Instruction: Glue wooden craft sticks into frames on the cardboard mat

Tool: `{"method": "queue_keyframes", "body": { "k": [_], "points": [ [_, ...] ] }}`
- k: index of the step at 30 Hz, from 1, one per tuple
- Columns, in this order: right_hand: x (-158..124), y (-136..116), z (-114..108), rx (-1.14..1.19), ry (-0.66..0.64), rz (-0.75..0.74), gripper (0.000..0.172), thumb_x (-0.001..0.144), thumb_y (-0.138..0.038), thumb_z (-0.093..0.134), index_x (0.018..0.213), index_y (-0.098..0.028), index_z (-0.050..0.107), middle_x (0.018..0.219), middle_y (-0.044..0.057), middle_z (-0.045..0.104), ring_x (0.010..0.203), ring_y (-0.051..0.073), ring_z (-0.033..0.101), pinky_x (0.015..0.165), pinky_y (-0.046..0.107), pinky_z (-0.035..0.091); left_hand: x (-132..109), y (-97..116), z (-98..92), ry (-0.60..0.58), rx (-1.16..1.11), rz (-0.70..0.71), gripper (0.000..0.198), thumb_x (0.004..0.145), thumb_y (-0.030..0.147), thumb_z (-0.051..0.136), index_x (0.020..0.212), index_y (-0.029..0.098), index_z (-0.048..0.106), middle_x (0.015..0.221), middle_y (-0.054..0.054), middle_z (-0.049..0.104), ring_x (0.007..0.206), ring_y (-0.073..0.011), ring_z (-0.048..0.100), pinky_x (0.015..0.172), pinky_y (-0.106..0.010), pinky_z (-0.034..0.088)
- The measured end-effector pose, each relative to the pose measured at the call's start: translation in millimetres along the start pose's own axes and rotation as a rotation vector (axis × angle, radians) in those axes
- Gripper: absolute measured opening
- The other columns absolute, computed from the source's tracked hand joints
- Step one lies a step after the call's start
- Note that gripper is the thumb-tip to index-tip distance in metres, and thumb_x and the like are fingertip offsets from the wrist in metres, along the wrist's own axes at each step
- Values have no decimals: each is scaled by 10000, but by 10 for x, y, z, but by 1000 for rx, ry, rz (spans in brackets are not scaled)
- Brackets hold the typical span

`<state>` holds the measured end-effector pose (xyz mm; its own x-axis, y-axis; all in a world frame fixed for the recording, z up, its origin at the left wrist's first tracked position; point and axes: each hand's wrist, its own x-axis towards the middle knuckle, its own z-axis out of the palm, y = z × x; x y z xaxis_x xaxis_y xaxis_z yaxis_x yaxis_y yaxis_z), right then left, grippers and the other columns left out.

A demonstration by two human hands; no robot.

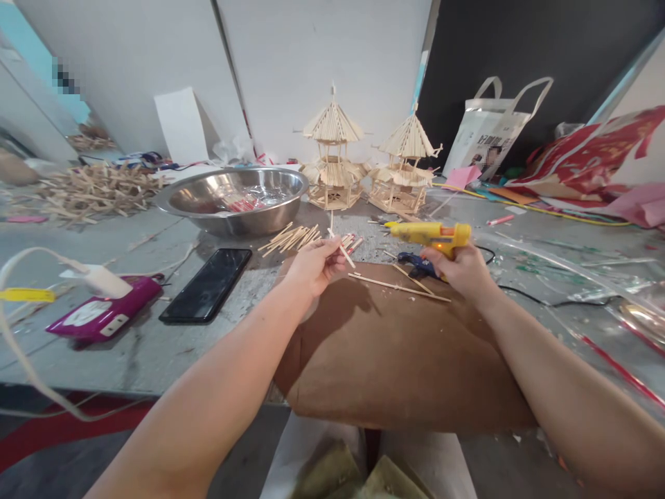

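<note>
My left hand [313, 265] pinches a thin wooden stick [343, 251] above the brown board [384, 346]. My right hand [462, 272] grips a yellow glue gun [429, 234], its nozzle pointing left toward the stick. Two long sticks [400, 284] lie crossed on the board between my hands. A loose heap of short sticks [294, 238] lies just beyond my left hand.
A steel bowl [236, 201] stands at the back left, with two stick pagoda models [332, 156] [408, 166] behind the board. A black phone [208, 284] and a pink device [104, 312] lie left. A stick pile [93, 190], a white bag [493, 132] and plastic sheeting [597, 277] surround.
</note>
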<state>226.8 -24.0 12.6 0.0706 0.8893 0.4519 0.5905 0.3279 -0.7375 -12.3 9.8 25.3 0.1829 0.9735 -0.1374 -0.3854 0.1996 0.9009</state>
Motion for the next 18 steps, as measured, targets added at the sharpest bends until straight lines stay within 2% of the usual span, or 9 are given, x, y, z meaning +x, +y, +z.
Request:
{"method": "queue_keyframes", "body": {
  "k": [2, 8, 12, 15, 18],
  "points": [
    [99, 131, -99, -33, 40, 125, 318, 690, -441, 494, 643, -136, 568, 401, -29, 463, 363, 87, 421, 392, 210, 357, -8, 0, 0, -12, 33, -10, 180, 754, 150, 501, 578, 112, 510, 450, 21, 490, 377, -34, 461, 366, -124, 399],
    [290, 523, -386, -102, 267, 502, 357, 687, -481, 476, 565, -150, 532, 366, -15, 442, 322, 89, 400, 334, 210, 317, -47, 2, 33, -40, 113, -73, 154, 730, 174, 535, 586, 126, 506, 457, 29, 489, 359, -35, 443, 337, -132, 377],
    [333, 677, -447, 25, 349, 655, 271, 682, -408, 511, 642, -143, 550, 415, -20, 463, 346, 85, 417, 340, 205, 346, -99, -1, 82, -36, 162, -121, 131, 741, 148, 508, 613, 121, 515, 491, 21, 517, 349, -29, 433, 328, -131, 366],
    [353, 801, -451, 39, 309, 702, 252, 659, -368, 543, 736, -128, 559, 492, -8, 508, 414, 96, 470, 390, 209, 390, -135, -8, 117, -23, 218, -163, 132, 738, 131, 505, 607, 117, 516, 498, 14, 528, 349, -36, 441, 326, -141, 364],
    [358, 913, -480, -259, 183, 751, 370, 665, -472, 498, 721, -115, 580, 579, 64, 562, 570, 174, 554, 503, 277, 435, -155, -37, 142, -29, 290, -205, 122, 730, 137, 515, 611, 114, 522, 498, 9, 533, 353, -43, 450, 332, -152, 370]
  ]
}}
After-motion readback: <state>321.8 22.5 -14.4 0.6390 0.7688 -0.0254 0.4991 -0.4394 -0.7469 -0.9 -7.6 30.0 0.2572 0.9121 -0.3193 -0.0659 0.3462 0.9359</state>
